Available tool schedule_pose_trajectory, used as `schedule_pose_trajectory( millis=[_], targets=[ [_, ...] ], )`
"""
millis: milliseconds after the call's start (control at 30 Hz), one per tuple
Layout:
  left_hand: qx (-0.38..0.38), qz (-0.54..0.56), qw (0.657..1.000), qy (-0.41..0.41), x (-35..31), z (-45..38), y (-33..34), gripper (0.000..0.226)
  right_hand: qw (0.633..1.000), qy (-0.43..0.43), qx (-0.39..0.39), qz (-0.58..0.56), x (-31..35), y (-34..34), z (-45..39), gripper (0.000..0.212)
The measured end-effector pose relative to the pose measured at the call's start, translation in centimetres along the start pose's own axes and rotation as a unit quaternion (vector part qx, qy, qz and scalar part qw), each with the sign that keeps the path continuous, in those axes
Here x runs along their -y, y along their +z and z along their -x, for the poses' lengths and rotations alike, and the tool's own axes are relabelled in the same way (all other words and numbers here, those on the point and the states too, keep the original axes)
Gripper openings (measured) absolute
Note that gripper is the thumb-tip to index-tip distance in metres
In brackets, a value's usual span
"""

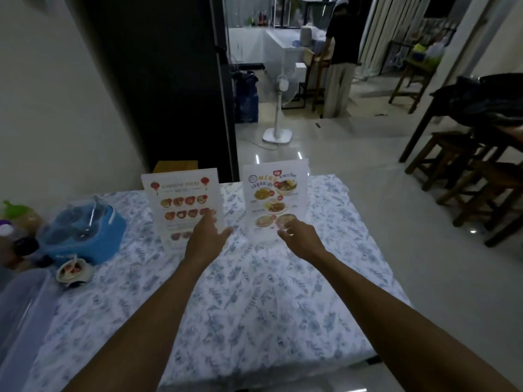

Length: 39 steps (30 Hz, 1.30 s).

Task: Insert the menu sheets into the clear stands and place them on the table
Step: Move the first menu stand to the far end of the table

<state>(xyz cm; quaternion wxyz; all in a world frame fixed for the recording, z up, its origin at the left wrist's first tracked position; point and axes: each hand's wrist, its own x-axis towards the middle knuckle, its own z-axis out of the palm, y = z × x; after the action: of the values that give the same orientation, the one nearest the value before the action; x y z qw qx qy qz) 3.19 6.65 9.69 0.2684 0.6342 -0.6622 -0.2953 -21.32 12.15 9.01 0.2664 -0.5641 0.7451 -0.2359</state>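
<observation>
Table [254, 306]: covered in white cloth with blue leaf print, bare across the near half.
Left stand [181, 205]: upright at far edge, Chinese food menu sheet inside.
Right stand [276, 199]: upright beside it, apart, second menu sheet inside.
Left hand [208, 236]: fingers spread, in front of left stand's lower right; contact unclear.
Right hand [300, 236]: fingers loosely parted, at right stand's lower front, gripping nothing.
Table's left edge: blue container [85, 236], small bowl [74, 271].
Room: glossy tiled floor [325, 165], white standing fan [278, 108], dark wooden stools [452, 159] at right.
</observation>
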Motion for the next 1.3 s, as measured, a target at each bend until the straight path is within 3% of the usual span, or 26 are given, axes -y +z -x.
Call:
schedule_pose_trajectory(
  millis=[200, 333, 433, 533, 633, 767, 1300],
  targets=[
    [0.046, -0.019, 0.999, 0.007, -1.9, -4.9, 6.1, 0.070, 0.999, 0.049, -0.010, -0.001, -4.9, -2.1, -4.8, 0.047],
    [0.070, -0.029, 0.997, -0.033, -0.9, -8.8, 9.9, 0.079, 0.996, 0.088, -0.006, -0.009, -7.3, -1.8, -8.9, 0.050],
    [0.065, -0.092, 0.991, -0.069, -0.1, -10.8, 12.0, 0.094, 0.992, 0.122, -0.011, -0.012, -8.6, -1.0, -11.8, 0.063],
    [0.074, -0.127, 0.985, -0.087, 0.4, -11.9, 13.4, 0.093, 0.990, 0.135, 0.002, -0.032, -9.5, 0.5, -14.3, 0.075],
    [0.074, -0.155, 0.982, -0.085, 0.9, -12.4, 14.5, 0.078, 0.990, 0.131, 0.010, -0.053, -10.6, 2.0, -15.8, 0.064],
    [0.061, -0.202, 0.975, -0.063, 1.2, -12.6, 15.6, 0.076, 0.991, 0.120, 0.015, -0.057, -12.3, 2.7, -16.5, 0.047],
    [0.045, -0.234, 0.971, -0.008, -7.0, -19.3, 25.7, 0.082, 0.995, 0.091, -0.028, -0.042, -21.2, -5.9, -23.7, 0.045]
  ],
)
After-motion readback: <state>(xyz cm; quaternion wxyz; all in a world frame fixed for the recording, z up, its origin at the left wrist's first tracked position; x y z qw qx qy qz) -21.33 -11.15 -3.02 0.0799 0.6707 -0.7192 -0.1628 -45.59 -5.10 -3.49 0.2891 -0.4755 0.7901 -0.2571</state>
